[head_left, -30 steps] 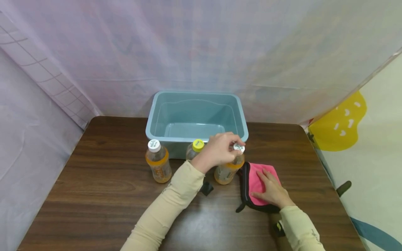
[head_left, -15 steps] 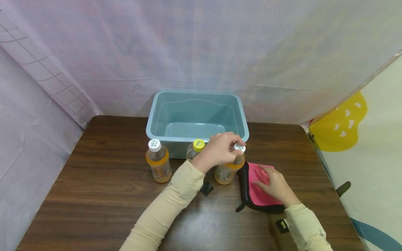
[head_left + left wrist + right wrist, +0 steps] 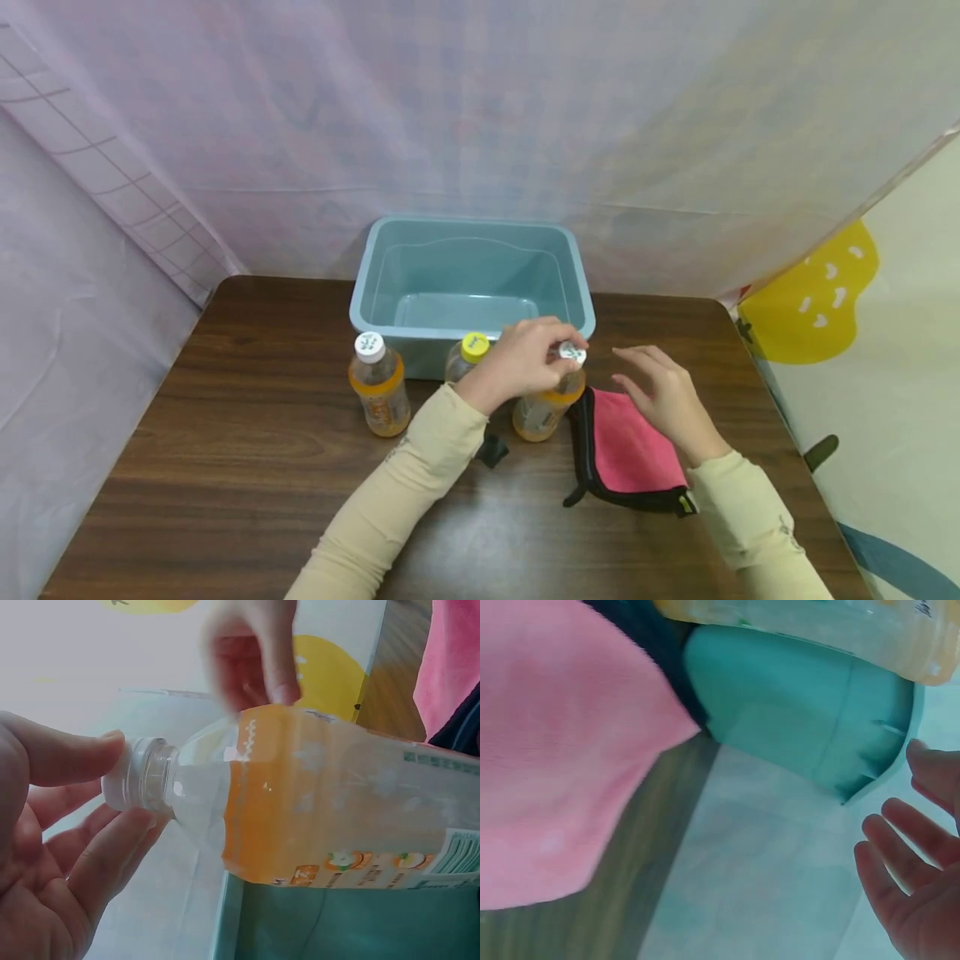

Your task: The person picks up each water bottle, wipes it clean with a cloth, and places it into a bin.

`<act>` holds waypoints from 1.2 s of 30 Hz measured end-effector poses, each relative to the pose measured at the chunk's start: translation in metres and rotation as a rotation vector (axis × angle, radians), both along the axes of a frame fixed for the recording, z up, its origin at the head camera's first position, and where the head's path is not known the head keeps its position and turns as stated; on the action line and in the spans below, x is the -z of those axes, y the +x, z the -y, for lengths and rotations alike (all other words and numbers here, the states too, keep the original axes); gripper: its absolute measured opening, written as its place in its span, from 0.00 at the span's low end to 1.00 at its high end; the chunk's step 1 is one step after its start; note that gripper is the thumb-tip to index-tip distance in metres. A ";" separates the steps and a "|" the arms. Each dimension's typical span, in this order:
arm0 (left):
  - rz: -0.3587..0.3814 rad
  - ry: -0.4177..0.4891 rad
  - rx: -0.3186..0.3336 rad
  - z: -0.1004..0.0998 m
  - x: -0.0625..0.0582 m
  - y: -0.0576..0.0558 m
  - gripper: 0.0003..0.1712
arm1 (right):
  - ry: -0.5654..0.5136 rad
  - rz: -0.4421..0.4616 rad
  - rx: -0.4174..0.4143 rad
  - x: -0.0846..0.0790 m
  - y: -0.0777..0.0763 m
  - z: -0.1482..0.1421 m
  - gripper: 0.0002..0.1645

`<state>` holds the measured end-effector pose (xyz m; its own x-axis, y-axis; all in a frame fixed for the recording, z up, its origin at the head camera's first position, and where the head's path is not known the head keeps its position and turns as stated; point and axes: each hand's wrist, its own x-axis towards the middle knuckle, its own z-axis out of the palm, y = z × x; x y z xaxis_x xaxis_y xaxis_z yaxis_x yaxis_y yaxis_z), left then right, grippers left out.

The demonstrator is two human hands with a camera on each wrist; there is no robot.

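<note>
In the head view my left hand point(image 3: 517, 357) pinches the white cap point(image 3: 573, 353) of the rightmost juice bottle point(image 3: 542, 413), which stands upright before the bin. The left wrist view shows thumb and fingertips on either side of the cap point(image 3: 127, 776). My right hand point(image 3: 666, 398) is off to the right of that bottle, fingers loosely bent and holding nothing. Below it lies a pink pouch point(image 3: 633, 450) with a black zip edge. In the right wrist view the right hand point(image 3: 922, 862) is apart from the pouch point(image 3: 562, 757).
A blue-green plastic bin point(image 3: 467, 332) stands at the back of the wooden table point(image 3: 247, 467). Another white-capped bottle point(image 3: 381, 396) is at left. Between them is a yellow-capped bottle point(image 3: 472, 350), partly behind my left arm. A small black item point(image 3: 491, 451) lies near my left sleeve.
My right hand has lifted from the pink pouch and moved up and away toward the bottle's side. The left hand stays on the white cap.
</note>
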<state>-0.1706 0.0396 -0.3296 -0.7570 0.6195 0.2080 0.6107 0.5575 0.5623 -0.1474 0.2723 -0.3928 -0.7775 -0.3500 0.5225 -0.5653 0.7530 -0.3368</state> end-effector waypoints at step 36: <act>-0.193 0.083 0.181 0.006 -0.003 -0.010 0.13 | -0.003 -0.155 -0.133 -0.017 -0.050 0.035 0.09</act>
<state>-0.1807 0.0335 -0.3265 -0.5771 0.7158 0.3932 0.7964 0.3866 0.4651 -0.1975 0.2369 -0.3754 -0.6345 -0.4426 0.6337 -0.7052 0.6670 -0.2402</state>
